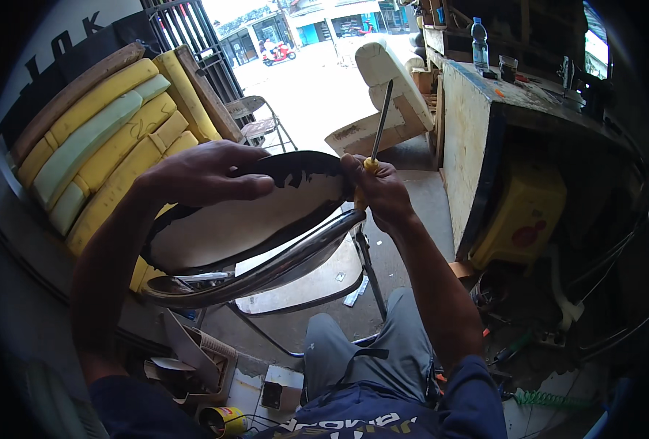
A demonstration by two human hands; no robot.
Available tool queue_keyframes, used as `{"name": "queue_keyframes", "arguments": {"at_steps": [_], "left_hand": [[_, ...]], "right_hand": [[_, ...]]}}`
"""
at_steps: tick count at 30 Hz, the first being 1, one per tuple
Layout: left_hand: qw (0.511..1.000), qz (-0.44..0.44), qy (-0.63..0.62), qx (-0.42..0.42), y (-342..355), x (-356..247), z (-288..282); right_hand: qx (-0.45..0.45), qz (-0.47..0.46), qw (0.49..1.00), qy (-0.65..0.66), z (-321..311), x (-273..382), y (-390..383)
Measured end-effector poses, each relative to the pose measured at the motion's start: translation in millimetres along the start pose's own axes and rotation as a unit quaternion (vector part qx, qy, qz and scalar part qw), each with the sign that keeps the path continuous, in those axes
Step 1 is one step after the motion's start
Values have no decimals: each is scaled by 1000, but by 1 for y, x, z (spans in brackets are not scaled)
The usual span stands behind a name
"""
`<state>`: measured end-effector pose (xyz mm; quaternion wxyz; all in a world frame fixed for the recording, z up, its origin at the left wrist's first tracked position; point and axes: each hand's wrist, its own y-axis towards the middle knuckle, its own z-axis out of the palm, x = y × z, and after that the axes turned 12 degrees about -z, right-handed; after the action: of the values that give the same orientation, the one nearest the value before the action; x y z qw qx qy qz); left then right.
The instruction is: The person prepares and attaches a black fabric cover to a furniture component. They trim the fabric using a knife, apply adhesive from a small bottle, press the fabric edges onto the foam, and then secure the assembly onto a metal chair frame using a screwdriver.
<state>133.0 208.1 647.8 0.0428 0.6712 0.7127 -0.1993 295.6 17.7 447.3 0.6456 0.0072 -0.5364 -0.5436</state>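
Observation:
An oval chair pad (251,219), with a pale board back and black covering folded round its edge, stands tilted just above a chair's curved metal frame (295,252). My left hand (204,174) grips the pad's upper edge, thumb across the near face; its other fingers are partly hidden behind. My right hand (384,194) is closed round the yellow handle of a screwdriver (384,121), whose shaft points up and away. The right thumb presses at the pad's right end. Below the frame is the chair's pale seat (302,282), in front of my knees.
Yellow and green foam pieces (112,139) lean at the left. Ahead are a folding chair (258,121) and a worn cream seat (386,88). A workbench (478,117) with a water bottle (479,44) stands right, a yellow plastic stool (518,212) beneath. A box (211,358) sits lower left.

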Motion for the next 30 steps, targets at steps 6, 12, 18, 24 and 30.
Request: {"name": "queue_keyframes", "arguments": {"at_steps": [6, 12, 18, 24, 30], "left_hand": [[994, -49, 94, 17, 19, -16, 1], [992, -122, 46, -7, 21, -37, 15], [994, -97, -40, -44, 21, -36, 19], [986, -127, -110, -17, 28, -32, 14], [988, -110, -100, 32, 29, -30, 15]], "right_hand": [[48, 14, 999, -4, -4, -3, 1], [62, -10, 998, -1, 0, 5, -3], [48, 5, 999, -13, 0, 3, 0], [55, 55, 996, -49, -7, 10, 3], [64, 57, 995, -49, -14, 3, -6]]}}
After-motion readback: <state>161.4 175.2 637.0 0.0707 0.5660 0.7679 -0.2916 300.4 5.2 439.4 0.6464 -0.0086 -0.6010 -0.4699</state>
